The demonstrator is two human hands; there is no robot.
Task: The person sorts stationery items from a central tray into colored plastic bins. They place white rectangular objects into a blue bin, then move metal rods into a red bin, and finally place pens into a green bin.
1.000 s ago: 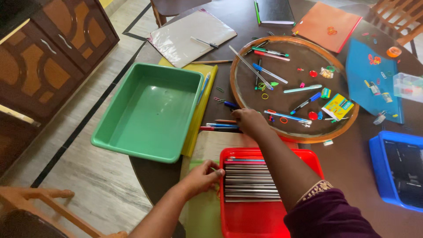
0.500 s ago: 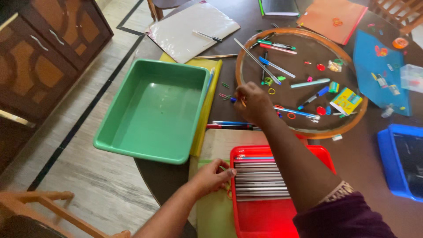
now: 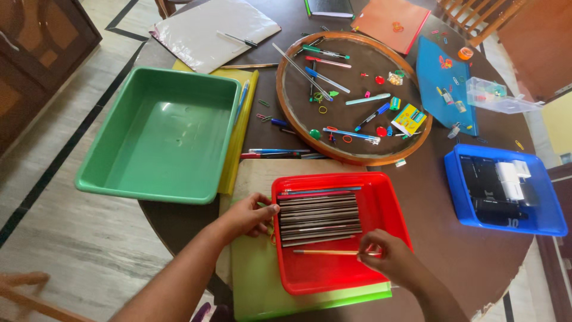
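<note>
A red tray (image 3: 384, 206) sits at the near edge of the round table, with a row of several pens and pencils (image 3: 319, 217) laid side by side in it. My right hand (image 3: 384, 256) is inside the tray near its front, fingers pinched on an orange pencil (image 3: 325, 252) that lies just below the row. My left hand (image 3: 250, 217) rests on the tray's left rim, fingertips touching it.
An empty green bin (image 3: 158, 134) stands to the left on a yellow folder (image 3: 241, 128). Behind the tray a round wooden tray (image 3: 417, 143) holds pens, clips and small items. A blue bin (image 3: 453, 185) with dark items is at the right. Folders lie at the back.
My right hand left the round tray's edge, carried an orange pencil back and now holds it low inside the red tray. The view shifted right; my left hand stayed on the rim.
</note>
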